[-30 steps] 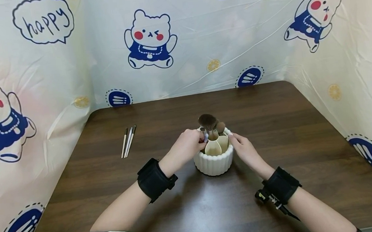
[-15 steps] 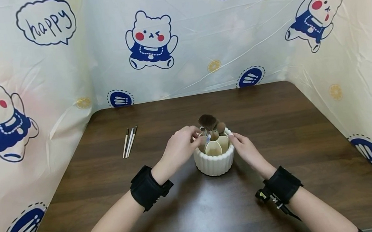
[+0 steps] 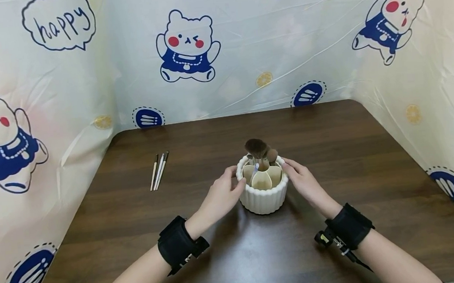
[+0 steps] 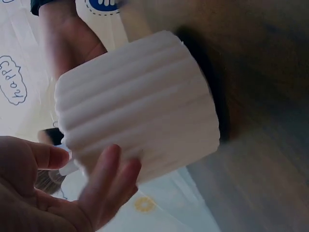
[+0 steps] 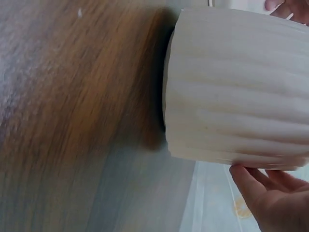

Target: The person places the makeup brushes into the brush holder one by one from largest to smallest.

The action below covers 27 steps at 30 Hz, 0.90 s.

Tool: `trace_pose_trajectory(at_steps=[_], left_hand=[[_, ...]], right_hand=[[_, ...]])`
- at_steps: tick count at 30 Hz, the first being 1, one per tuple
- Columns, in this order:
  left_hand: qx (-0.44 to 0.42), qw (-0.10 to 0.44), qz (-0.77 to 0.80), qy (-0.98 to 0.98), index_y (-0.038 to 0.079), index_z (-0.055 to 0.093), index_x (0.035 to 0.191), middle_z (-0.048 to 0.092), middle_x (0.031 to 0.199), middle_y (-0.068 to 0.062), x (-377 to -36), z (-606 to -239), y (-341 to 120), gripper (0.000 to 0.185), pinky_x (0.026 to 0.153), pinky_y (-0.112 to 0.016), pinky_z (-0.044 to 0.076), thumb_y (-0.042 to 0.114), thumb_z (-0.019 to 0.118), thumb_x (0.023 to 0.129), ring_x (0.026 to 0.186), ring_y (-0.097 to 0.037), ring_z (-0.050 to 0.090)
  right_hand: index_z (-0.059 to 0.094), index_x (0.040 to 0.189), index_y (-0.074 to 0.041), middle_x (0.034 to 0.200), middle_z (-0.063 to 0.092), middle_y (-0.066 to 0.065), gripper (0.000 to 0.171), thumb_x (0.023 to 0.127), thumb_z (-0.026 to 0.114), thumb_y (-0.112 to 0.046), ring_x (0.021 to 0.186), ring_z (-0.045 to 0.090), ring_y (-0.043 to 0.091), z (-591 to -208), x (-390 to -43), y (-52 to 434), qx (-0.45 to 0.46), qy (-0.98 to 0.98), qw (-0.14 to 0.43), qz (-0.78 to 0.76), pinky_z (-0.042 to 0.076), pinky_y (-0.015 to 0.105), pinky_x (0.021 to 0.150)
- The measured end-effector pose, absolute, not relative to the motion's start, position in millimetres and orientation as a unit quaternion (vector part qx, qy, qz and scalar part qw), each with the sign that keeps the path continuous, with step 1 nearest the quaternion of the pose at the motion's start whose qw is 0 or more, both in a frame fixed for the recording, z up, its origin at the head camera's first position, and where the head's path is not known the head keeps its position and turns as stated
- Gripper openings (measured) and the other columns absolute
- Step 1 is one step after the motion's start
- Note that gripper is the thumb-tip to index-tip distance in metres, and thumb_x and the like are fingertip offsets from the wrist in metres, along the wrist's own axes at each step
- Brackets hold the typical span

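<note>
Nearest the camera, two forearms reach in from the bottom edge, each with one black wrist strap (image 3: 178, 248). The left hand (image 3: 220, 196) lies against the left side of the ribbed white holder (image 3: 264, 198), fingers loosely extended along its wall and rim; in the left wrist view the fingers (image 4: 107, 180) lie straight against the ribs, not curled round them, so the hand is relaxed and touching rather than clasping. The right hand (image 3: 304, 183) meets the holder's right side the same way, its fingers (image 5: 256, 186) stretched under the rim in the right wrist view, resting on the wall with no closed grasp. The one holder stands upright between the two hands, near the middle of the dark wooden table (image 3: 332, 151). Its inside is split into several beige compartments; the three nearest the camera look unoccupied, and the far ones hold makeup brushes (image 3: 256, 147) standing bristle-up: one large dark fluffy head, one smaller brown head beside it, and some thin handles whose number cannot be told. Farther off to the left, well apart from the holder, three slim brushes (image 3: 159, 171) lie side by side on the table. Behind the table hangs a pale cartoon-bear curtain (image 3: 187, 47) on three sides, showing four bears and a "happy" speech bubble.
</note>
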<state>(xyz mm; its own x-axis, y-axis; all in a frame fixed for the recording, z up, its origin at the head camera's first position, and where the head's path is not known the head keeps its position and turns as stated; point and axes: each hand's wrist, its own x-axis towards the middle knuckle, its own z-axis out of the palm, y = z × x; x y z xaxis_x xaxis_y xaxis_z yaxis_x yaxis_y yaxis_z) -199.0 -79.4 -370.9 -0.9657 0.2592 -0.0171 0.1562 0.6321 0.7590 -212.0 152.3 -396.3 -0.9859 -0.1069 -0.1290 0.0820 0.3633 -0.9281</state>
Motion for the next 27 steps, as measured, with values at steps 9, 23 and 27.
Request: trace_pose_trajectory(at_steps=[9, 23, 27], left_hand=[[0.139, 0.057, 0.420, 0.895, 0.003, 0.034, 0.146, 0.051, 0.141, -0.015, -215.2, -378.4, -81.9, 0.052, 0.100, -0.043, 0.046, 0.023, 0.043, 0.098, 0.120, -0.026, 0.057], [0.089, 0.101, 0.402, 0.906, -0.002, 0.039, 0.132, 0.060, 0.130, -0.017, -202.3, -374.1, -80.8, 0.049, 0.096, -0.042, 0.048, 0.034, 0.043, 0.100, 0.117, -0.026, 0.060], [0.101, 0.096, 0.406, 0.903, -0.002, 0.039, 0.135, 0.060, 0.129, -0.017, -206.7, -375.3, -82.1, 0.049, 0.095, -0.042, 0.048, 0.033, 0.041, 0.100, 0.117, -0.026, 0.059]], right_hand=[[0.041, 0.133, 0.002, 0.128, 0.050, 0.023, 0.045, 0.103, 0.035, -0.031, 0.117, 0.052, 0.033, -389.9, -210.4, 147.5, 0.021, 0.832, 0.083, -0.548, 0.043, 0.046, 0.101], [0.024, 0.149, 0.001, 0.154, 0.027, 0.022, 0.055, 0.105, 0.027, -0.031, 0.144, 0.026, 0.036, -388.6, -212.6, 146.7, -0.005, 0.826, 0.106, -0.553, 0.025, 0.050, 0.117], [0.030, 0.146, 0.004, 0.149, 0.035, 0.025, 0.051, 0.104, 0.029, -0.027, 0.138, 0.035, 0.036, -387.5, -212.7, 145.0, -0.003, 0.822, 0.097, -0.561, 0.031, 0.050, 0.114]])
